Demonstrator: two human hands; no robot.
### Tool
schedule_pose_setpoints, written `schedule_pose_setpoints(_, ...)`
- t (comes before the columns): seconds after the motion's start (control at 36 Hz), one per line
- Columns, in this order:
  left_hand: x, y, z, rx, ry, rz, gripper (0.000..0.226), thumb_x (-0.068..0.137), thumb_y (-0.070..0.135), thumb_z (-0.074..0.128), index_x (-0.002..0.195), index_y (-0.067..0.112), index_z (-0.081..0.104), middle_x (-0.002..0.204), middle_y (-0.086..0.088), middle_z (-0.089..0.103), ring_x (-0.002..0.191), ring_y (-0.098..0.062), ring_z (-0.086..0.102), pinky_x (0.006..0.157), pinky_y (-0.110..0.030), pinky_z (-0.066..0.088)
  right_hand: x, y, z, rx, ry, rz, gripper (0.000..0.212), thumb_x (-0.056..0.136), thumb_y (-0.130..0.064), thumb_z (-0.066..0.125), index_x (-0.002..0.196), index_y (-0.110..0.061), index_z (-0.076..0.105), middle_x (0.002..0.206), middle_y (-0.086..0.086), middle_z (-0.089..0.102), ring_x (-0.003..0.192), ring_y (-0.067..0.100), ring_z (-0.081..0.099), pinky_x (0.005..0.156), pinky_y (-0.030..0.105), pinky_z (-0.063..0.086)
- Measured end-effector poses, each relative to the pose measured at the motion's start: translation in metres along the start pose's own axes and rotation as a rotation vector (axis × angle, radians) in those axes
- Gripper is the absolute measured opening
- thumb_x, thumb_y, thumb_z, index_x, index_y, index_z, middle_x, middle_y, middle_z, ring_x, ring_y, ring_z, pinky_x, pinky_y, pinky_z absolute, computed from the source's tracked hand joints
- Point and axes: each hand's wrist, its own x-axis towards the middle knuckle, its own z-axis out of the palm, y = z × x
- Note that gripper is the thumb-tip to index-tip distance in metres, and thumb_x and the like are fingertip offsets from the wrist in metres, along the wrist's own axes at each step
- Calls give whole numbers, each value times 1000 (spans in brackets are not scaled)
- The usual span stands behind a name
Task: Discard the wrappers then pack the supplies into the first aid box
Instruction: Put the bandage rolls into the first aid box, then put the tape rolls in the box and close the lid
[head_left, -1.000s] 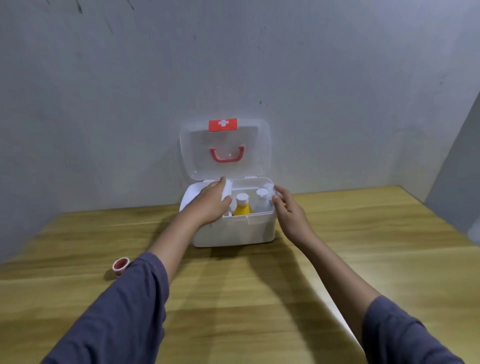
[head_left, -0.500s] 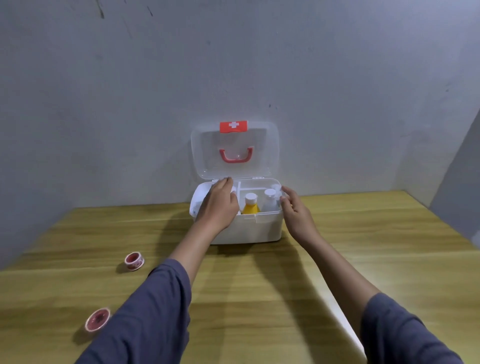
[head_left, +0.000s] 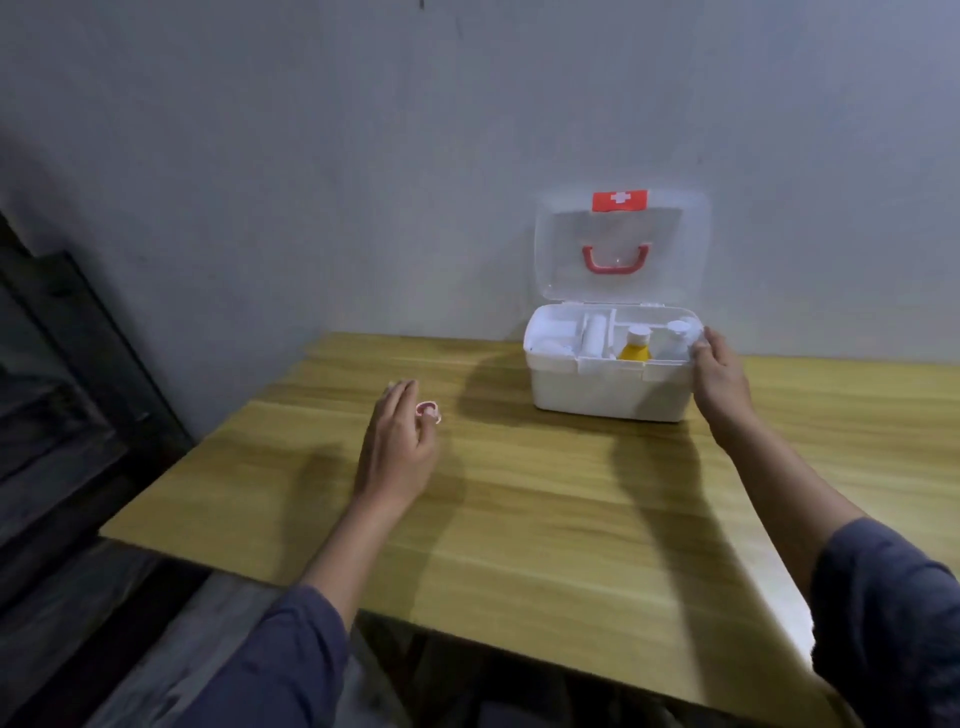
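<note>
Standing open, white first aid box (head_left: 608, 389) holds 2 bottles; left hand (head_left: 397, 452) fingers wide.

The left hand (head_left: 397, 447) is out of the first aid box (head_left: 608, 387) and now hangs over the table (head_left: 545, 519), well to the left of the box, fingers loosely spread with nothing in its grip. A small red tape roll (head_left: 429, 410) lies just beyond its fingertips, touching or almost touching them. With that hand gone, the white roll (head_left: 594, 336) in the box's left part shows uncovered. The view has swung left, so the box sits further right in the view, and the table's left edge and the dark floor beside it now show.
</note>
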Motion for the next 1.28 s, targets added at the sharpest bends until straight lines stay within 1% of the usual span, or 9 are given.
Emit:
schedule_pose_setpoints(0.14,-23,-37,-4,88,-106,-98,71,89,42,43,144,-1,29,154,-20,26,146,-30,17,118,-34,14,-6,-2,3,-9,9,5,47,94,-30,30,138,-19,39,144,7,44,132,28,39,113,43,29)
schedule_pose_setpoints(0.25,-22,-49,15,57,-189,-124,74,93,35,52,148,2,16,159,-16,13,148,-27,7,121,-36,9,-10,-6,5,-6,18,-26,39,97,-21,28,132,-12,43,138,13,48,125,30,43,105,41,33)
schedule_pose_setpoints(0.36,-3,-39,29,-11,-221,-93,70,92,26,55,146,-1,20,157,-19,17,147,-30,13,120,-38,13,-5,0,5,-44,25,-80,33,94,-21,29,119,-16,51,123,14,57,113,32,51,96,44,39)
schedule_pose_setpoints(0.47,25,-37,49,-64,-215,-130,59,89,19,58,136,-8,35,143,-25,38,135,-41,35,110,-47,32,-2,4,5,-20,13,-88,38,97,-22,31,133,-17,44,135,7,50,125,25,44,100,34,33)
schedule_pose_setpoints(0.56,44,-39,63,-85,-176,-149,56,91,17,55,138,-6,35,148,-23,34,134,-37,39,108,-44,35,0,7,6,-17,20,-101,40,98,-23,31,137,-17,41,142,6,45,130,22,40,104,34,31)
schedule_pose_setpoints(0.72,68,-45,77,-120,-45,-129,9,84,-1,56,92,-4,60,100,-21,62,89,-34,61,70,-29,39,6,14,8,3,52,-100,43,99,-26,32,141,-16,36,147,4,40,135,20,35,113,36,27)
schedule_pose_setpoints(0.94,80,-32,70,-302,23,-221,30,88,3,57,117,-3,59,117,-21,63,100,-30,62,77,-22,39,6,17,9,35,65,-107,45,99,-26,32,142,-15,34,150,3,36,138,17,32,113,32,24)
schedule_pose_setpoints(1.11,108,31,60,-500,39,-70,36,90,13,59,125,4,56,118,-10,63,100,-16,57,84,-19,39,2,15,4,55,29,-153,41,100,-23,32,140,-17,37,144,1,42,128,8,37,101,21,26)
schedule_pose_setpoints(1.28,140,104,77,-442,-228,179,38,87,14,62,124,8,58,119,-9,62,105,-20,58,85,-17,38,6,18,3,40,10,-160,42,99,-24,34,141,-16,37,146,0,40,136,15,35,109,26,26)
